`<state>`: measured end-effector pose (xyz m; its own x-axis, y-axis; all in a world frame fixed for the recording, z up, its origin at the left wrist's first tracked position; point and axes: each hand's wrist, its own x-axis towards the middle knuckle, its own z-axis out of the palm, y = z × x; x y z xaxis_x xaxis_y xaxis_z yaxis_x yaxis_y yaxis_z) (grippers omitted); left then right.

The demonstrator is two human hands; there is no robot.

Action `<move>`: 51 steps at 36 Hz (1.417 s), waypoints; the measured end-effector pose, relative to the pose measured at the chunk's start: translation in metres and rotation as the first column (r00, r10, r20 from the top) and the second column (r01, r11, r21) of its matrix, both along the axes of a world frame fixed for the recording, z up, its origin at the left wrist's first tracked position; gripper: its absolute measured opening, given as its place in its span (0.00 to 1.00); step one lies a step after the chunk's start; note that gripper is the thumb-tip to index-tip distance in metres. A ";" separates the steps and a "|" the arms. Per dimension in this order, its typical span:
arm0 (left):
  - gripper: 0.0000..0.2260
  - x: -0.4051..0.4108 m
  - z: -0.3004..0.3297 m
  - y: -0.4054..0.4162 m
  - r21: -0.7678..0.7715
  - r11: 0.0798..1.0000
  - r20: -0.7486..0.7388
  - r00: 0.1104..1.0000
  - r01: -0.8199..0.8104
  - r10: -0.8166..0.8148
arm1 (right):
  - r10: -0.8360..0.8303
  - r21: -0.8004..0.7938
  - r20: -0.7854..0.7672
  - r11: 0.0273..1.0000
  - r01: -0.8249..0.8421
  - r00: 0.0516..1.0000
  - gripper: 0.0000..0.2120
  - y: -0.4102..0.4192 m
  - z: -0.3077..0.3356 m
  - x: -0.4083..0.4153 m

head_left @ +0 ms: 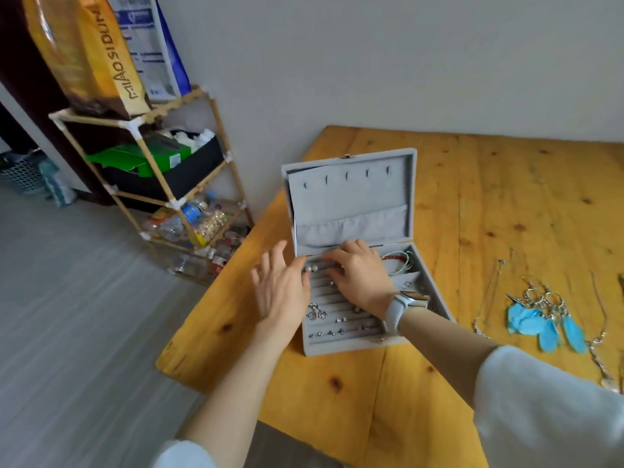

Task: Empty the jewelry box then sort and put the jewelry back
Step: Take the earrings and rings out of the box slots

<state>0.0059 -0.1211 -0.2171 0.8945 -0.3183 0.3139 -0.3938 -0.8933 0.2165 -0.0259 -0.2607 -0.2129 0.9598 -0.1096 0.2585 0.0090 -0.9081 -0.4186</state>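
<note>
We see a grey velvet jewelry box (351, 197), knotty yellow-orange wooden table (506, 204), bright blue feather earrings (547, 324), white watch strap (395, 312), red and perhaps green bracelets (400, 260).

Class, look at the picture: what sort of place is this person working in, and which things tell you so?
Most likely a room in a home. A plain wooden table stands against a white wall, holding a grey jewelry box, and a bamboo shelf rack beside it is stacked with household bottles, boxes and bags.

Wooden table (456, 204): jewelry box (351, 197), necklaces (486, 298).
</note>
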 end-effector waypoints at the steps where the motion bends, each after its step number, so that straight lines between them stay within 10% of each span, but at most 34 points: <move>1: 0.14 0.001 -0.003 0.000 -0.013 1.000 0.011 1.000 0.002 -0.002 | -0.001 -0.012 -0.003 1.000 0.001 1.000 0.14 0.002 -0.002 0.004; 15: 0.06 0.008 -0.011 0.000 -0.143 0.988 0.101 0.994 0.049 -0.035 | 0.019 -0.018 0.052 1.000 -0.018 0.998 0.09 0.004 -0.008 0.017; 28: 0.05 -0.120 -0.019 0.007 -0.591 0.744 0.136 0.948 0.311 -0.288 | -0.067 0.588 0.143 0.808 -0.031 0.987 0.09 -0.010 0.007 -0.119; 51: 0.08 -0.149 -0.046 -0.011 -0.511 0.853 -0.075 0.983 0.108 -0.169 | -0.122 0.259 0.046 0.960 0.106 0.991 0.07 -0.002 -0.038 -0.158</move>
